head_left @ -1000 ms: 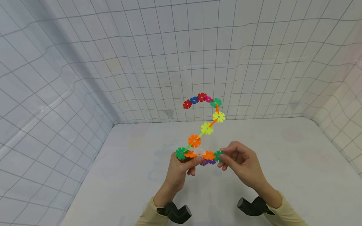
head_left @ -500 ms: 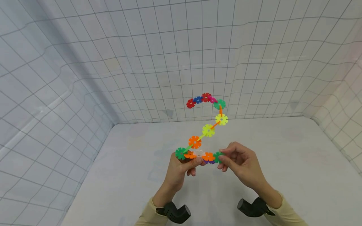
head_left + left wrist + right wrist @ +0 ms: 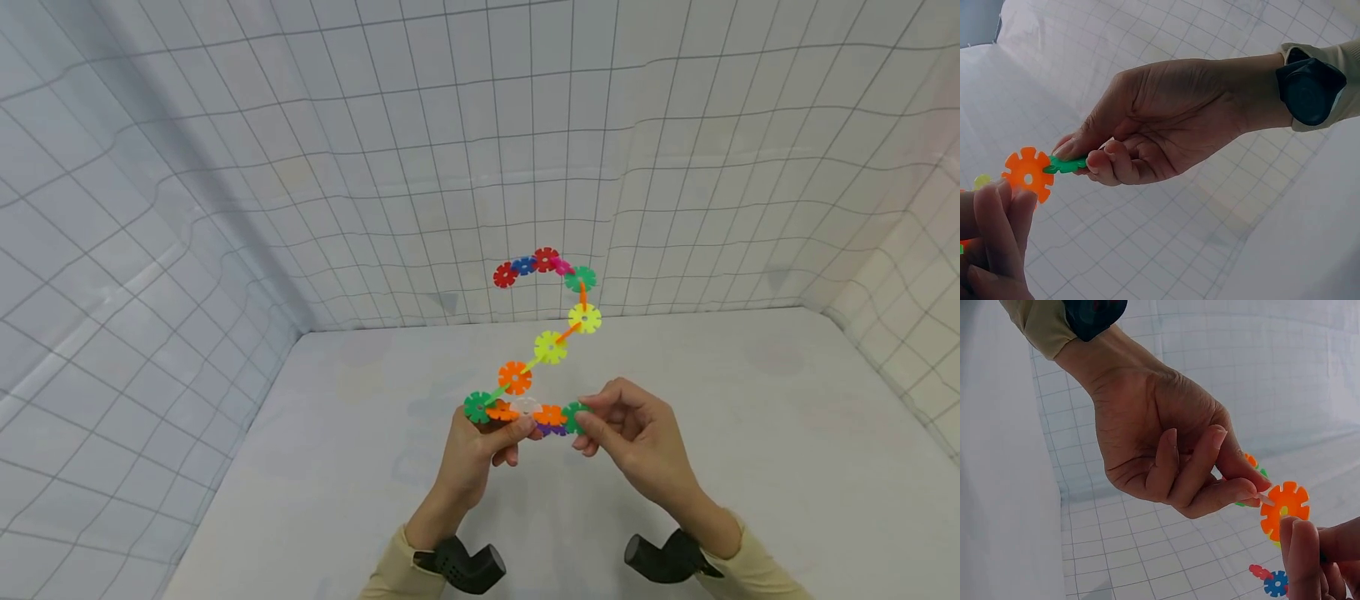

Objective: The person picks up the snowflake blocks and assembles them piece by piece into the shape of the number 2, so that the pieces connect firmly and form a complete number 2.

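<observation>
A chain of slotted, flower-shaped plastic discs hangs between two hands in the head view. The left hand [image 3: 468, 458] pinches a clear whitish disc [image 3: 526, 406]. The right hand [image 3: 648, 446] pinches a green disc [image 3: 574, 417] at the near end, joined to an orange disc [image 3: 551, 414]. Purple discs [image 3: 553, 430] show partly behind these. Beyond the left hand, the chain runs through a green disc [image 3: 478, 407], an orange disc [image 3: 514, 377] and yellow discs [image 3: 551, 347], curving to a red disc [image 3: 505, 275]. The left wrist view shows the right hand's thumb on the green disc [image 3: 1067, 164].
A white tabletop [image 3: 360, 467] lies below the hands. Grid-patterned white sheeting [image 3: 465, 167] rises at the back and both sides. Black wrist cameras [image 3: 459, 565] sit on both wrists, over pale yellow sleeves.
The far end of the chain has swung slightly right, then a touch back left. The right hand has shifted slightly left with the green disc. Both grips stay the same.
</observation>
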`<state>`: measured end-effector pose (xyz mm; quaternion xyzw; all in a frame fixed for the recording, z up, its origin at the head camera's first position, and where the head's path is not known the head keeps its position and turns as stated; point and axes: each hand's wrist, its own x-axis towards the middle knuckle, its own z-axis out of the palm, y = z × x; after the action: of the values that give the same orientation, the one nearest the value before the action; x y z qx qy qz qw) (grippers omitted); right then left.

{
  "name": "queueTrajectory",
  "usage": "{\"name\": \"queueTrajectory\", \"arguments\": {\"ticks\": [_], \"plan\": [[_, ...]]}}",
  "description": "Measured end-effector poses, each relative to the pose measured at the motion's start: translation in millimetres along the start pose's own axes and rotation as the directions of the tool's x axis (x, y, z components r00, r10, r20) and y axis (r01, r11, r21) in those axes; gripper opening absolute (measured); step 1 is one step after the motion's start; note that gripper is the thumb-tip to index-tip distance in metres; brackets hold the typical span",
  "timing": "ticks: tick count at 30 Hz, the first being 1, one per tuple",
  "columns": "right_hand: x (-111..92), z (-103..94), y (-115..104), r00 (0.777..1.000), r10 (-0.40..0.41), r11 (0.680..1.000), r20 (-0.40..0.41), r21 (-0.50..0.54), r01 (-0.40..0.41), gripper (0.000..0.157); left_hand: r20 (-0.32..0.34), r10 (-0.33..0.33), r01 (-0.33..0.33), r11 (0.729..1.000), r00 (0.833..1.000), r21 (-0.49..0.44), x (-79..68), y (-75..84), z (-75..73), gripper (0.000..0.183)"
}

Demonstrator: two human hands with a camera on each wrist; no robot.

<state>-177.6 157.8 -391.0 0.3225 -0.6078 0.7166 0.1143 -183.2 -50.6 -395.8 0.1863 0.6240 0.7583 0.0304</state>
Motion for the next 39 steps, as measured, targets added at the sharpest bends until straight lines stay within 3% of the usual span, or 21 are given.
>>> {"name": "queueTrajectory", "arguments": {"ticks": [6,12,17,23,31,39], "plan": [[-0.6,0.4,2.6,1.0,-0.025,0.999,-0.014,-0.028,0.024,0.021,0.005,-0.01,0.01,1.0,1.0,0.018,-0.4,-1.2,-0.4,0.028],[0.4,-2.1,-0.6,1.0,-0.005,1.0,0.016,-0.003,0.005,0.019,0.017,0.004,-0.004,1.0,1.0,0.011,-0.9,-1.0,0.2,0.028],[0.8,-3.4,-2.9,1.0,0.022,0.998,0.02,-0.055,-0.021,0.017,0.02,-0.029,0.029,0.999,0.999,0.023,-0.8,-1.4,0.9,0.028],[-0.6,-2.3,-1.6,0.998,0.064,0.995,-0.002,-0.078,-0.064,0.014,0.023,-0.012,0.011,1.0,1.0,0.018,-0.8,-1.0,1.2,0.023],[2.6,-1.7,4.4,0.999,0.03,0.999,0.019,-0.036,-0.029,0.014,-0.021,-0.015,0.016,1.0,1.0,0.016,1.3,-4.9,-2.2,0.022],[7.0,-11.7,15.3,0.996,0.082,0.982,0.033,-0.172,-0.075,0.017,-0.073,-0.057,0.058,0.998,0.996,0.022,5.4,-9.8,-6.2,0.021]]}}
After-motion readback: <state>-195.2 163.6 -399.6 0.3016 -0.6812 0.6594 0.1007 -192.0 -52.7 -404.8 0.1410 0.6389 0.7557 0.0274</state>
